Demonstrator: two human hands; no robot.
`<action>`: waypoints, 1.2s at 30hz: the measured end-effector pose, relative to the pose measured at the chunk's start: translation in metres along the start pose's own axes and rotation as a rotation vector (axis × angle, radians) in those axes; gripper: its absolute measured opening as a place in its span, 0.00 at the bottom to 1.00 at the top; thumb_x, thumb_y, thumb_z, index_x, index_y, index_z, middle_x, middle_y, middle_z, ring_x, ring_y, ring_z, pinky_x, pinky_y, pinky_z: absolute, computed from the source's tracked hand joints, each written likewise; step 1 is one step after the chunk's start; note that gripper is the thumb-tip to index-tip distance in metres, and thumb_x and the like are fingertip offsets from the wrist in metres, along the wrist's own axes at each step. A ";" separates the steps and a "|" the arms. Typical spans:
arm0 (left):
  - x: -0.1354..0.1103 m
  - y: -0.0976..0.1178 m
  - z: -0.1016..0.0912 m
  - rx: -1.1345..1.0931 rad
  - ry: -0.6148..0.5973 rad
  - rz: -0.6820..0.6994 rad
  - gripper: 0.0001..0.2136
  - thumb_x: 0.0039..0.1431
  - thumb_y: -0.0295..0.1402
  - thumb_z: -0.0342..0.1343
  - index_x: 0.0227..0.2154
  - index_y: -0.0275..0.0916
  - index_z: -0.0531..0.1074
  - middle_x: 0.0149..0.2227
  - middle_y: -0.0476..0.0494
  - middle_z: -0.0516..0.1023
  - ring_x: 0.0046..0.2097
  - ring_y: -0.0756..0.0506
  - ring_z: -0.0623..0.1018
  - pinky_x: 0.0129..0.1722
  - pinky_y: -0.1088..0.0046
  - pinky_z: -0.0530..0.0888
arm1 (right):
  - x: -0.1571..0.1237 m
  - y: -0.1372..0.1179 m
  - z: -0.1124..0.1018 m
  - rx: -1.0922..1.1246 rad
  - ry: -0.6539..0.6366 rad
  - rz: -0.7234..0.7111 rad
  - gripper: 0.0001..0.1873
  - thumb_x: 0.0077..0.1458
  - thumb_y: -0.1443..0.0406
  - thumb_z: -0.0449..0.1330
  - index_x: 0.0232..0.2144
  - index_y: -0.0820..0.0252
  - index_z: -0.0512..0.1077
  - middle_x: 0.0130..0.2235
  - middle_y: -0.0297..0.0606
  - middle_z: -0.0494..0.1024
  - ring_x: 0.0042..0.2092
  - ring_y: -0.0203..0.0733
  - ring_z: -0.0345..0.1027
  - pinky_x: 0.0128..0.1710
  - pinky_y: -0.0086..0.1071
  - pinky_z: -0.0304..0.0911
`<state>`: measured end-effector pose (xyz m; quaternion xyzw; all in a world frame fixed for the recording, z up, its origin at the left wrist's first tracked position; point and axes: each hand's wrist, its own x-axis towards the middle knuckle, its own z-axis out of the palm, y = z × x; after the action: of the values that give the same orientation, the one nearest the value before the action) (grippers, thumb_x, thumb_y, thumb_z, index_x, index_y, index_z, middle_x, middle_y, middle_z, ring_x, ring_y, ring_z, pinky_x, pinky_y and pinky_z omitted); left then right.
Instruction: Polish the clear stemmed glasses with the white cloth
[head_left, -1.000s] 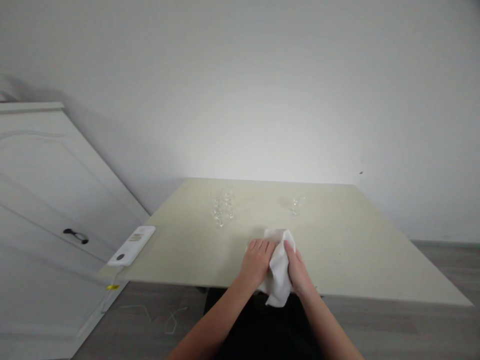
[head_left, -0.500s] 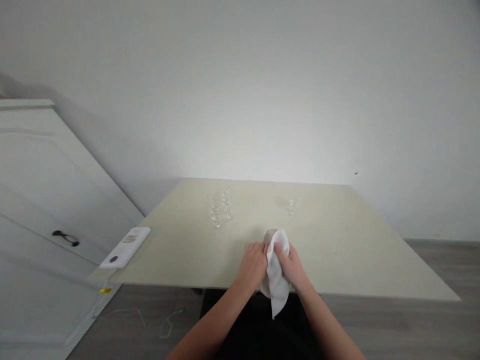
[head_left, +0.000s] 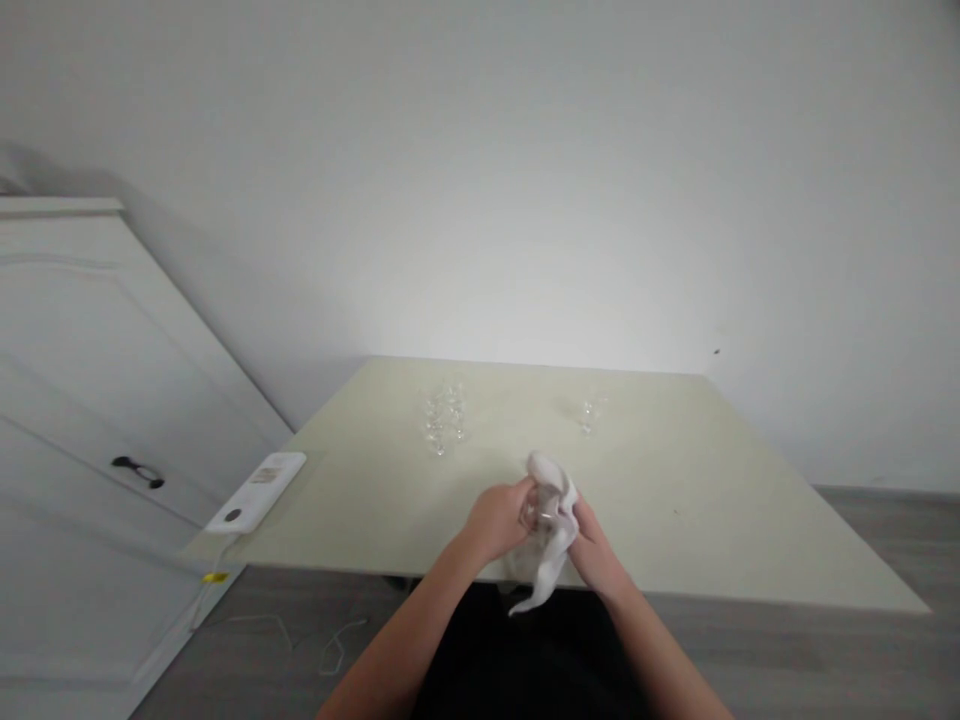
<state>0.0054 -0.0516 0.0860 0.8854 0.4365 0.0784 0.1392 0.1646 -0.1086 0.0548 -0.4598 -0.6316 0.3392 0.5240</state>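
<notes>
Close to the table's front edge, my left hand [head_left: 498,518] is closed round a small clear glass [head_left: 537,517]. A white cloth [head_left: 552,567] wraps the glass's right side and hangs down in a loose tail. My right hand [head_left: 590,550] grips the cloth from the right; most of its fingers are hidden behind the fabric. Farther back on the left stands a cluster of several small clear glasses [head_left: 445,418]. To the right of it, a smaller group of clear glasses [head_left: 589,413] stands apart, too faint to count.
The pale table [head_left: 735,500] reaches back to a white wall. On its left corner lies a white power strip or flat device [head_left: 256,492] with a cable running down to the floor. A white cabinet [head_left: 67,400] with a dark handle flanks the left side.
The cloth has turned and opened, so the glass inside now shows. My left hand has shifted from the cloth's side to round the glass, and the cloth tail has swung left.
</notes>
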 end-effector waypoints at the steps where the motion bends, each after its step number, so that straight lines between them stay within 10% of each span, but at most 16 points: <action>1: -0.001 0.002 0.001 0.063 0.013 0.038 0.13 0.59 0.29 0.51 0.47 0.40 0.69 0.35 0.43 0.80 0.38 0.43 0.79 0.40 0.68 0.72 | 0.002 0.002 0.000 0.017 -0.031 0.021 0.21 0.55 0.63 0.57 0.52 0.58 0.64 0.46 0.42 0.74 0.46 0.45 0.69 0.46 0.37 0.66; 18: -0.006 0.005 -0.001 0.287 0.044 0.187 0.13 0.59 0.26 0.49 0.46 0.37 0.67 0.33 0.41 0.79 0.36 0.42 0.79 0.43 0.65 0.70 | 0.005 0.014 -0.007 -0.120 -0.220 0.162 0.10 0.48 0.71 0.51 0.21 0.62 0.70 0.24 0.34 0.75 0.28 0.38 0.66 0.29 0.28 0.61; 25: -0.003 -0.003 0.004 0.232 -0.033 0.184 0.08 0.56 0.25 0.51 0.38 0.38 0.71 0.31 0.39 0.79 0.36 0.40 0.79 0.41 0.65 0.70 | 0.004 0.005 -0.005 -0.687 -0.203 0.087 0.07 0.43 0.70 0.58 0.28 0.59 0.74 0.26 0.43 0.79 0.27 0.44 0.71 0.28 0.31 0.58; 32: -0.007 0.003 0.009 0.186 0.017 0.128 0.13 0.57 0.26 0.50 0.45 0.39 0.68 0.32 0.41 0.79 0.38 0.41 0.78 0.41 0.67 0.69 | 0.000 0.010 -0.004 -0.174 -0.214 0.153 0.13 0.48 0.73 0.49 0.25 0.61 0.74 0.28 0.37 0.79 0.32 0.42 0.72 0.31 0.29 0.63; 36: -0.007 0.000 0.011 0.138 -0.019 0.133 0.13 0.55 0.25 0.51 0.43 0.40 0.68 0.32 0.41 0.79 0.38 0.40 0.78 0.41 0.66 0.69 | 0.000 0.007 -0.005 -0.329 -0.209 0.165 0.10 0.45 0.72 0.53 0.24 0.61 0.75 0.27 0.38 0.79 0.32 0.43 0.72 0.33 0.30 0.64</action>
<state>0.0042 -0.0588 0.0754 0.9207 0.3795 0.0486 0.0766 0.1709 -0.1065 0.0492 -0.5516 -0.6895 0.3194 0.3440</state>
